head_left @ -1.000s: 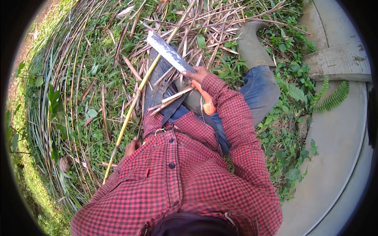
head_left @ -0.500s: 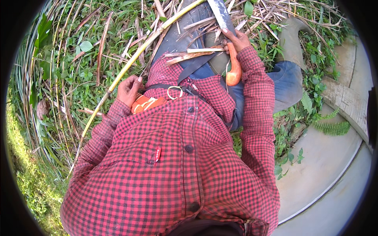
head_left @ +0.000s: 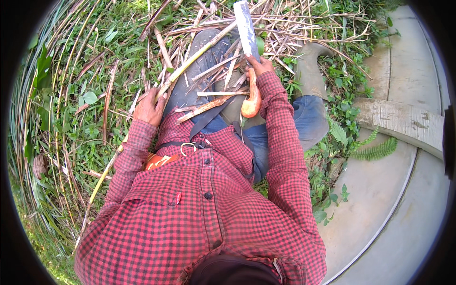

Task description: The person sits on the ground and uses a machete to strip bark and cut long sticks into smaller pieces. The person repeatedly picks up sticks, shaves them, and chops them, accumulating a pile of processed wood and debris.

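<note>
My left hand (head_left: 149,108) grips a long yellow-green cane stalk (head_left: 190,61) that runs from the lower left up across my lap toward the upper middle. My right hand (head_left: 259,65) holds a big knife (head_left: 247,28) by its curved orange wooden handle (head_left: 251,102); the broad grey blade points up and away, close beside the stalk's upper part. Strips of dry peel (head_left: 209,107) lie on my grey-trousered legs. I wear a red and black checked shirt (head_left: 199,213), and an orange object (head_left: 156,161) sits at my left hip.
Cut cane stalks and dry leaves (head_left: 294,28) lie heaped on the grass ahead and to the left. My grey rubber boot (head_left: 308,66) rests among weeds. A curved concrete slab (head_left: 403,190) and a worn plank (head_left: 403,121) lie on the right, with ferns beside them.
The view has tipped down and closer to my lap. My right hand has drawn the knife nearer, blade now upright. My left hand has slid up the stalk toward my thigh.
</note>
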Motion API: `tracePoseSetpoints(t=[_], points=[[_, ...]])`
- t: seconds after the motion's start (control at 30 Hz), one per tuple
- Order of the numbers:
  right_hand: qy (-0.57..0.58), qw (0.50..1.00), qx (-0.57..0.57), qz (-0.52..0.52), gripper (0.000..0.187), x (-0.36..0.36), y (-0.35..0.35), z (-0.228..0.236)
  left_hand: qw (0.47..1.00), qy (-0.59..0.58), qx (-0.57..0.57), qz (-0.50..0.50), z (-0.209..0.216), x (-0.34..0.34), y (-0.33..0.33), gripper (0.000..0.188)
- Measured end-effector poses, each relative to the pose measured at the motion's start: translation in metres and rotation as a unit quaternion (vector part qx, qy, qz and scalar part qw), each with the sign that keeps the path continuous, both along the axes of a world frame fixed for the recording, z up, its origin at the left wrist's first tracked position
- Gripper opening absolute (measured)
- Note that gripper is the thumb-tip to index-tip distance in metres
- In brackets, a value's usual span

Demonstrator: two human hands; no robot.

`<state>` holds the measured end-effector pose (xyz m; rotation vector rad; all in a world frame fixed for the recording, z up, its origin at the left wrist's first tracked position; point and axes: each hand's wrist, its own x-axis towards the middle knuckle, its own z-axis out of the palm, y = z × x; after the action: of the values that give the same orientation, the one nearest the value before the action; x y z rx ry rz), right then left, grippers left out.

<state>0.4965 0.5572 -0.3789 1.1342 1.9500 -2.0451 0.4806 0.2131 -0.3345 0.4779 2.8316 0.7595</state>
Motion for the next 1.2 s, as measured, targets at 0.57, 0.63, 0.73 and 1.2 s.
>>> tracePoseSetpoints(t=[0.57,0.63,0.73,1.2], points=[[-0.022,0.988,0.14,0.069,0.043,-0.045,0.019,0.009,0.983,-0.178,0.047,-0.007,-0.022,-0.021,-0.007,0.043],[-0.023,0.99,0.142,0.007,0.042,-0.063,0.041,0.005,0.983,-0.184,0.021,-0.012,-0.025,-0.022,-0.006,0.044],[-0.033,0.987,0.155,-0.012,0.041,-0.07,0.054,0.014,0.99,-0.138,-0.002,0.005,-0.018,-0.015,0.001,0.044],[-0.027,0.997,0.047,0.046,0.049,-0.042,0.056,0.006,0.993,-0.117,-0.019,0.001,-0.022,-0.014,0.001,0.042]])
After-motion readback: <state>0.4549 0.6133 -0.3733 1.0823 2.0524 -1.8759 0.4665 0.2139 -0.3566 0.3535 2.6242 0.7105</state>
